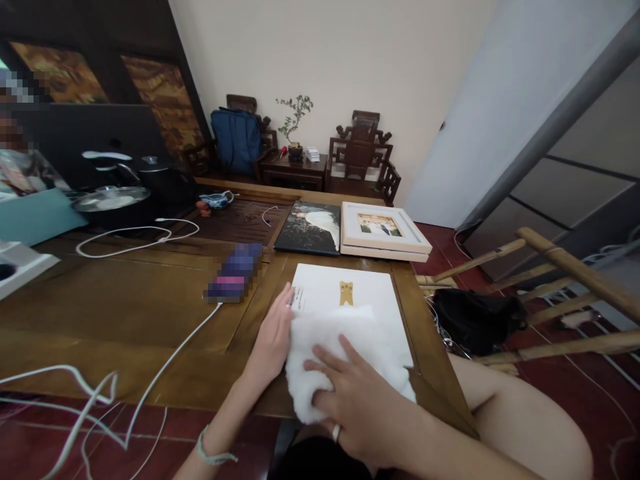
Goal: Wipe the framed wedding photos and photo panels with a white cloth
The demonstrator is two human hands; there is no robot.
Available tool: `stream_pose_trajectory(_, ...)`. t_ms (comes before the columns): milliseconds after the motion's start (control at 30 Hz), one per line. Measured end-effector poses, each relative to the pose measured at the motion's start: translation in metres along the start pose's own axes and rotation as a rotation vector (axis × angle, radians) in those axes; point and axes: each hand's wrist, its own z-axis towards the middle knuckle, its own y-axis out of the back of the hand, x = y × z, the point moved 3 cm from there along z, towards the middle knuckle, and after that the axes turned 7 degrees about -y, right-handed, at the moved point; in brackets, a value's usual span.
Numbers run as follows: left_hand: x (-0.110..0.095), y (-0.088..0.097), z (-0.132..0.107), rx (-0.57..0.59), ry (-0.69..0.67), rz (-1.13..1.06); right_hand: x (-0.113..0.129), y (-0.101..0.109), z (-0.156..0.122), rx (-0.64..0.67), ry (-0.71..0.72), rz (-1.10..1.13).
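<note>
A white fluffy cloth [345,347] lies on a flat white album or box [345,291] with a small gold emblem, on the near right corner of a wooden table [125,313]. My right hand [355,400], ring on one finger, presses flat on the cloth with fingers spread. My left hand [274,337] rests against the cloth's left edge and the white album's side, fingers stretched out. A bracelet sits on my left wrist.
Behind the album lie a dark photo print [310,228] and a white framed photo [383,230]. A phone [234,272] on a white charging cable [165,363] lies left. Pots [113,193] stand far left. Bamboo chair [550,287] and black bag [475,320] are at right.
</note>
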Motion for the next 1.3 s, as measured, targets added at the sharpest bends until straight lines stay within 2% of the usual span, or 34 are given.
stream_pose_trajectory(133,-0.003,-0.007,-0.004,0.133,-0.167,0.174,-0.027,0.019,0.004,-0.011,-0.097,0.065)
stream_pose_trajectory(300,0.001,-0.010,-0.007,0.155,-0.294,0.305,-0.080,0.035,0.051,-0.125,-0.294,0.020)
stream_pose_trajectory(367,0.001,-0.011,-0.006,0.143,-0.329,0.332,-0.094,0.037,0.073,-0.177,-0.351,0.029)
stream_pose_trajectory(500,0.000,-0.011,-0.006,0.156,-0.358,0.345,-0.097,0.038,0.111,-0.222,-0.344,0.065)
stream_pose_trajectory(633,0.000,-0.011,-0.006,0.178,-0.352,0.356,-0.091,0.043,0.124,-0.218,-0.293,0.112)
stream_pose_trajectory(733,0.001,-0.011,-0.006,0.176,-0.357,0.359,-0.102,0.051,0.111,-0.238,-0.325,0.138)
stream_pose_trajectory(867,0.002,-0.012,-0.006,0.171,-0.361,0.356,-0.135,0.060,0.074,-0.292,-0.426,0.148)
stream_pose_trajectory(967,0.002,-0.012,-0.006,0.168,-0.357,0.350,-0.157,0.059,0.039,-0.341,-0.540,0.129)
stream_pose_trajectory(1033,0.001,-0.012,-0.006,0.168,-0.354,0.352,-0.161,0.052,0.017,-0.365,-0.593,0.108)
stream_pose_trajectory(1133,0.001,-0.012,-0.006,0.173,-0.357,0.365,-0.145,0.034,-0.013,-0.340,-0.595,0.092)
stream_pose_trajectory(1300,-0.001,-0.012,-0.007,0.167,-0.361,0.362,-0.083,0.011,-0.064,-0.207,-0.502,0.072)
